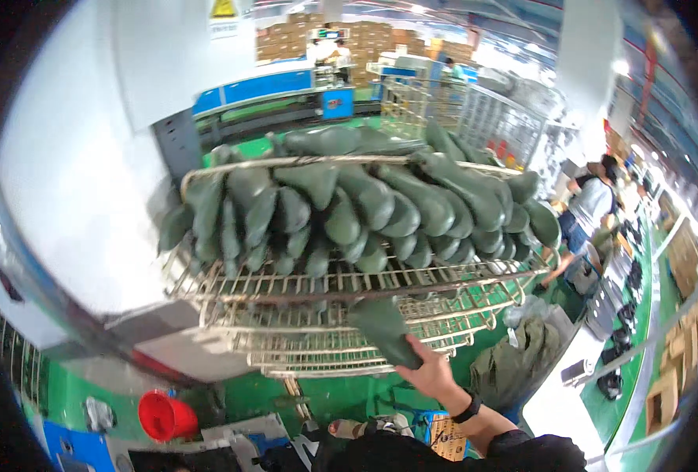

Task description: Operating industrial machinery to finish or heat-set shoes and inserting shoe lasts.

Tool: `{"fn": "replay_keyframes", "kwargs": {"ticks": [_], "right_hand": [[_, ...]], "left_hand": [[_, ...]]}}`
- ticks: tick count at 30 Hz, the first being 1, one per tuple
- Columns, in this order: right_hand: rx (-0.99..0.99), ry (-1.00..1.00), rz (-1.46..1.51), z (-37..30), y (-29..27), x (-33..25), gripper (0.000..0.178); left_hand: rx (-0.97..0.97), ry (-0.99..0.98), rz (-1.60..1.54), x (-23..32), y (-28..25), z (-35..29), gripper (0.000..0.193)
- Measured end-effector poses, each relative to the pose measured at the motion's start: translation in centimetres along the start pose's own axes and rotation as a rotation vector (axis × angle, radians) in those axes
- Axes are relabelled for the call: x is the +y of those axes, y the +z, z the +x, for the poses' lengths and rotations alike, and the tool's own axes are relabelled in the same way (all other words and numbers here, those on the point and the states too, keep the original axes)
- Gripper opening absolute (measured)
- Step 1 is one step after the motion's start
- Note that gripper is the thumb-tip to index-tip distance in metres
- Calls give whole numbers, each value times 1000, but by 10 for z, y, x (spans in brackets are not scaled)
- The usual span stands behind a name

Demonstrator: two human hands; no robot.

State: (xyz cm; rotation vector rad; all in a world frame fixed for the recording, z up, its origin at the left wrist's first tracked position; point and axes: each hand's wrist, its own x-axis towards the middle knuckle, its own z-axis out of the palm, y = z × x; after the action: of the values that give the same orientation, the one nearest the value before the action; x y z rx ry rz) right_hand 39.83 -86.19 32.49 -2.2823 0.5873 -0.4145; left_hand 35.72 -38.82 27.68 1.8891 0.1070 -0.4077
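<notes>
Now, from the left: a red bucket [166, 415] stands low down, and no left hand is in view, so its grip can't be told. Across the middle comes the wire rack [286, 298], top tier crowded with overlapping dark green foot-shaped pieces [364, 197]. And in front of the lower tiers, there's the held piece [379, 324], slanting down toward the person! It looks light and rubbery, likely springy rather than brittle, its smooth skin perhaps slippery under a weak pinch. Just right of it, the right hand [434, 376] has closed fingers on the near end, a sensible hold, leaving the broad far end free.
</notes>
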Motion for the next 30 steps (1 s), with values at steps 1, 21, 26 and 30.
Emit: {"fn": "replay_keyframes", "kwargs": {"ticks": [1,21,26,30], "right_hand": [[102,19,-23,9,-4,14,83],[420,244,-295,209,-70,327,51],[453,249,-627,226,-17,255,48],[439,-63,-359,179,99,92,34]], "left_hand": [[-130,-249,-35,36,-4,4,46],[129,-441,-169,82,47,80,57],[231,-374,-431,56,12,38,53],[362,-294,-627,38,-37,-62,56]]}}
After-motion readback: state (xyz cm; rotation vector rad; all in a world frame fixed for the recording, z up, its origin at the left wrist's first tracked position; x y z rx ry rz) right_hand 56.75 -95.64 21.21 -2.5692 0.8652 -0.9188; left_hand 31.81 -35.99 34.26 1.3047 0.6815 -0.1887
